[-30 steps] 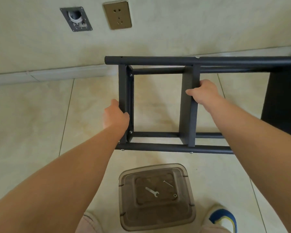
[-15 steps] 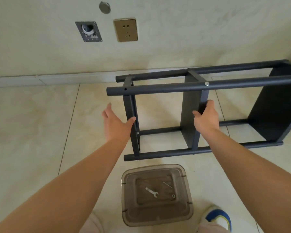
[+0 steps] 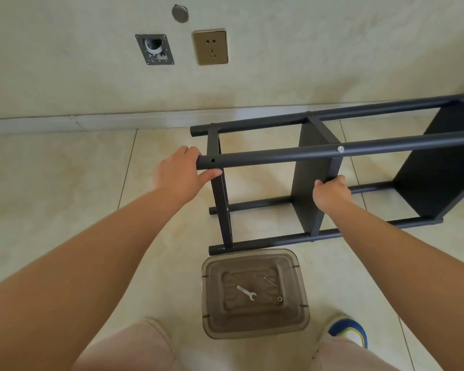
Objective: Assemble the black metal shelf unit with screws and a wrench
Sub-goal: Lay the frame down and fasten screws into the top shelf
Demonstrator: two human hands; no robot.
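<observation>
A: Step check. We've got the shelf (image 3: 316, 188) lying on its side on the floor (image 3: 65, 183), long tubes running left to right, near the wall (image 3: 306, 49). Repositioning, we'd say, not fastening.

B: Agreed. Left hand (image 3: 182, 174) is at the free end of the upper front tube (image 3: 279, 156), thumb under it, fingers over the tip. Loose wrap, not a hard clench.

A: Right hand (image 3: 331, 194) grips the front edge of the middle panel (image 3: 312, 183), fingers curled round it.

B: Wrench (image 3: 246, 292)?

A: Untouched, lying flat in the bin (image 3: 255, 293) just in front of the shelf, between our feet. A small washer or nut (image 3: 279, 298) and a thin pin or screw (image 3: 270, 281) beside it; too small to tell which.

B: Fasteners on the frame?

A: One screw head (image 3: 340, 149) shows where the tube crosses the middle panel. Near the left tip there's an open hole (image 3: 212, 160), nothing in it that we can see.

B: So the guess: that end joint is not yet bolted to the end panel (image 3: 220, 194).

A: Our read too. Next move probably calls for steadying the frame with one hand, freeing the other, reaching down to the bin for hardware and wrench, then lining the hole up with the end panel.

B: Risk?

A: Letting go may let the frame shift on the smooth tile.
</observation>
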